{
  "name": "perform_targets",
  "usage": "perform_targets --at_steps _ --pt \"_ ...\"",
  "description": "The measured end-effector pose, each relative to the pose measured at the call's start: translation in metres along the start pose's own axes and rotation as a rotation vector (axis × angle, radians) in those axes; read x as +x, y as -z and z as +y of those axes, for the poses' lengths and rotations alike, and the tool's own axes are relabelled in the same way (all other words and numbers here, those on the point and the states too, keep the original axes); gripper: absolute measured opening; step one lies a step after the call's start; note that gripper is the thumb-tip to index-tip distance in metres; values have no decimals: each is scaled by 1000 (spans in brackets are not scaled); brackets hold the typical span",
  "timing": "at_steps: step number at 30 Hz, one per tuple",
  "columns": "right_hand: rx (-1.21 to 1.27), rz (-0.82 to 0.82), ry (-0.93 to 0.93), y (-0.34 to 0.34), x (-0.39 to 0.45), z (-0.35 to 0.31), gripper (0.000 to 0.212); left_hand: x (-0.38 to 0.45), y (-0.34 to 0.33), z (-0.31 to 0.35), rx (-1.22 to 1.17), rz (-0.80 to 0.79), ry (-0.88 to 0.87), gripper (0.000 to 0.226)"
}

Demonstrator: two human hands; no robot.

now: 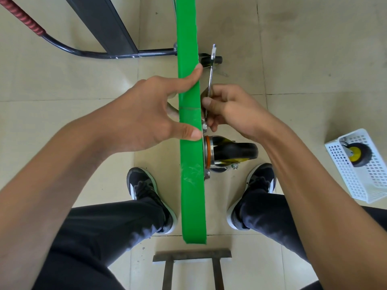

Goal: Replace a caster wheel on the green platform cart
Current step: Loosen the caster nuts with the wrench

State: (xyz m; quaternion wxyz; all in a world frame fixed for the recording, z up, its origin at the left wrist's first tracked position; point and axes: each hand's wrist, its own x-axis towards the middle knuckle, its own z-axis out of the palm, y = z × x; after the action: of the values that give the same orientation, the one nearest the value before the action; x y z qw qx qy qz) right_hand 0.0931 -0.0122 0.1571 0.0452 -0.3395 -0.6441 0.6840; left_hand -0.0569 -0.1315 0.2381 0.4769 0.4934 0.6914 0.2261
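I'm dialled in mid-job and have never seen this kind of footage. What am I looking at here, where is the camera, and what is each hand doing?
There is no machine here: a person works with bare hands, and the one camera sits on their head, looking down. The green platform cart stands on its edge between their feet. The left hand steadies that edge, thumb and fingers on the green. The right hand grips a metal wrench beside the mounting plate of the black caster wheel bolted to the cart's underside. On the tiled floor to the right lies a white basket holding a yellow-hubbed wheel.
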Motion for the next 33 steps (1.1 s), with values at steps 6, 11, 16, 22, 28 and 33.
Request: perform_targets --at_steps 6,11,16,22,28,33 --pt "11 201 35 7 -5 2 17 -1 0 0 11 -9 10 111" --pt "367 246 -127 18 4 8 17 -1 1 0 22 -18 13 112" --pt "419 121 -311 13 18 17 13 0 1 -1 -6 -16 8 112" --pt "489 1 -420 14 27 22 11 1 0 -2 3 -9 12 111" --pt "463 -73 -489 6 30 33 17 1 1 -2 11 -13 11 110" --pt "423 -42 -401 8 21 28 12 1 0 -2 14 -12 4 111"
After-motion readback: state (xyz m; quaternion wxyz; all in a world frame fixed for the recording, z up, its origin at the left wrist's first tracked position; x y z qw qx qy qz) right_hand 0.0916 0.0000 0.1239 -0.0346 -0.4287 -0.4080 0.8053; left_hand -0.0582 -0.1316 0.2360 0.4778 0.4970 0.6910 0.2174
